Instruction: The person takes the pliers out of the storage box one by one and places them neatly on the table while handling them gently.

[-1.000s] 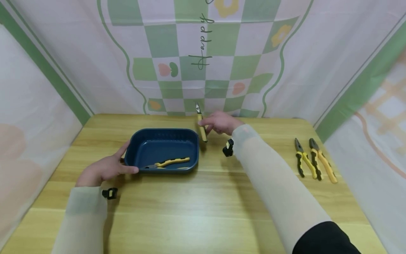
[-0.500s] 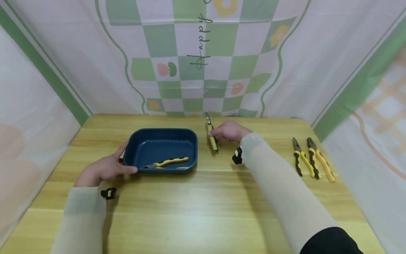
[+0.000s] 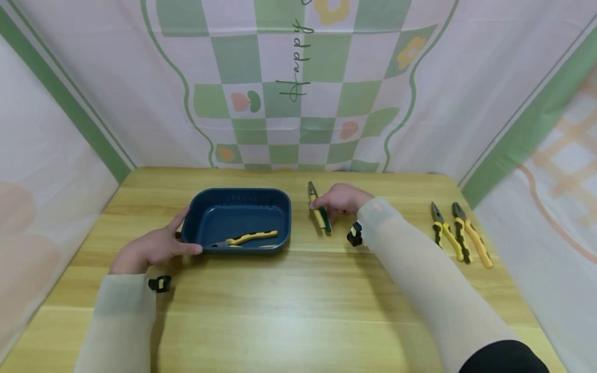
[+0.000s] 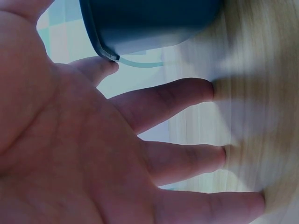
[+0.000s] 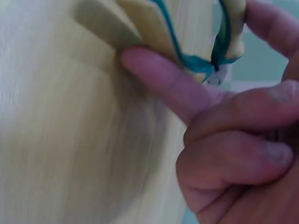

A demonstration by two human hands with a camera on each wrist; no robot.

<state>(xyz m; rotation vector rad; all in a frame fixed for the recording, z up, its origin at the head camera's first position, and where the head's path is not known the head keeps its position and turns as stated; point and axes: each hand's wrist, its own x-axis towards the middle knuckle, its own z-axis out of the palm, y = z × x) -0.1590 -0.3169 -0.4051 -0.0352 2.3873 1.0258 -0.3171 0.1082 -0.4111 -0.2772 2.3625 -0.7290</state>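
My left hand (image 3: 151, 249) lies against the left end of a dark blue rectangular dish (image 3: 238, 217), thumb at the front rim and index finger along the side. The left wrist view shows its fingers spread and straight. Inside the dish are pliers with yellow and black handles (image 3: 254, 238), along the front wall; part of another yellow handle shows beneath. Right of the dish, my right hand (image 3: 344, 198) holds green-and-yellow pliers (image 3: 320, 220) between thumb and forefinger. In the right wrist view, the handles (image 5: 149, 23) stand apart and the other fingers curl into the palm.
Two more pairs of yellow-and-black pliers, one long-nosed (image 3: 446, 233) and one with a broader head (image 3: 471, 233), lie side by side at the right of the wooden table (image 3: 289, 305). A patterned cloth (image 3: 326, 93) hangs behind the table's back edge.
My right hand has moved right and towards me with the green-and-yellow pliers, away from the dish, and their handles now show spread apart. The left hand and dish have stayed put.
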